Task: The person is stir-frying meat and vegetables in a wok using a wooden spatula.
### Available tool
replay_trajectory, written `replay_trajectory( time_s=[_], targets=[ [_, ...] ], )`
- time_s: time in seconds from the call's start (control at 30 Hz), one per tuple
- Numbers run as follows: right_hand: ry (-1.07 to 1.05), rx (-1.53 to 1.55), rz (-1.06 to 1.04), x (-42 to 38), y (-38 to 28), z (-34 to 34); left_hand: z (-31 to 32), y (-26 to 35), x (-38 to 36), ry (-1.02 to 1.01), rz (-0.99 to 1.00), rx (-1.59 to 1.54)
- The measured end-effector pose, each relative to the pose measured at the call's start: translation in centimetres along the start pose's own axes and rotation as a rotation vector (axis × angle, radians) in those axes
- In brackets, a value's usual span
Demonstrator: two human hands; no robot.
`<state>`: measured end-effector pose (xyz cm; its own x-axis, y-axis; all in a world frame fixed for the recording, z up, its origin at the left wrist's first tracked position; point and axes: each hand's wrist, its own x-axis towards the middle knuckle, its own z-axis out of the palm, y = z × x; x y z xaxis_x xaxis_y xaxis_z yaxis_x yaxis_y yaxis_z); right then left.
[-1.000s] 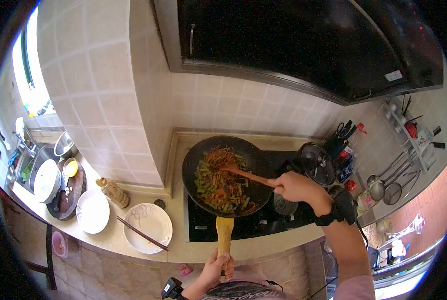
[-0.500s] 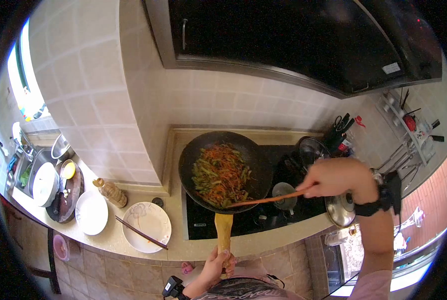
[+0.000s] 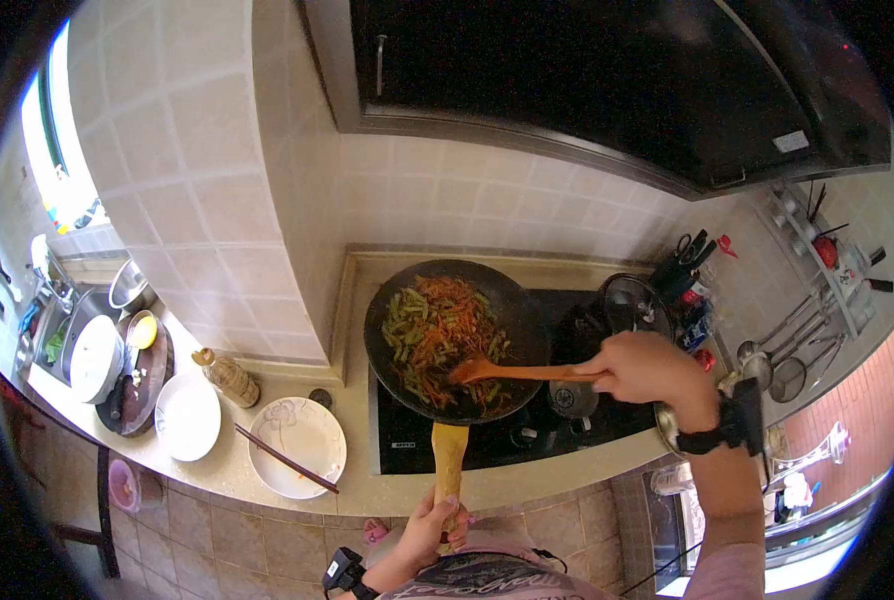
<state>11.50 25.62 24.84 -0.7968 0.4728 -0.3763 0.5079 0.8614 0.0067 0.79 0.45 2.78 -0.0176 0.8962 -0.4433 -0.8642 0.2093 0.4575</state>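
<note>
A dark wok (image 3: pixel 529 345) sits over the left part of the black stove (image 3: pixel 477 458), holding shredded orange and green vegetables (image 3: pixel 437 325). My left hand (image 3: pixel 437 522) is closed around the wok's yellowish handle (image 3: pixel 449 452) at the front edge of the counter. From the right, my right hand (image 3: pixel 652 375) grips the end of a wooden spatula (image 3: pixel 532 372), whose broad tip rests among the vegetables near the wok's front.
On the counter to the left are a patterned plate (image 3: pixel 302 430) with chopsticks (image 3: pixel 282 455), a white plate (image 3: pixel 189 418), a bottle (image 3: pixel 232 380) and a cutting board (image 3: pixel 149 385). A knife block (image 3: pixel 675 270) stands behind the stove's right side; utensils hang beyond.
The spatula has turned so its broad face shows, and its tip has moved up into the vegetables. My right hand is slightly lower, and some vegetables have shifted.
</note>
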Motion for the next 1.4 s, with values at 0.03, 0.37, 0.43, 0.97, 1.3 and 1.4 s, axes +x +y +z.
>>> replay_trajectory(
  time_s=[0.03,0.37,0.43,0.97,1.3,1.4],
  targets=[
    [-0.03,-0.006,0.021,-0.6,0.3,-1.0,0.2,0.1,0.0,0.006,0.007,0.001],
    [0.104,0.254,-0.043,5.3,0.5,4.2,0.7,0.3,-0.1,0.029,0.033,0.043],
    [-0.006,0.152,-0.011,2.7,1.1,2.5,0.6,0.2,-0.1,0.034,0.036,0.048],
    [-0.075,-0.045,0.07,1.7,2.3,-2.6,0.7,0.5,-0.3,0.04,0.029,0.061],
    [-0.422,0.161,0.015,2.1,0.8,-7.9,0.5,0.4,-0.1,0.011,0.016,0.042],
    [-0.311,0.178,0.008,5.4,0.6,-5.5,0.9,0.6,-0.2,0.018,0.018,0.068]
  ],
)
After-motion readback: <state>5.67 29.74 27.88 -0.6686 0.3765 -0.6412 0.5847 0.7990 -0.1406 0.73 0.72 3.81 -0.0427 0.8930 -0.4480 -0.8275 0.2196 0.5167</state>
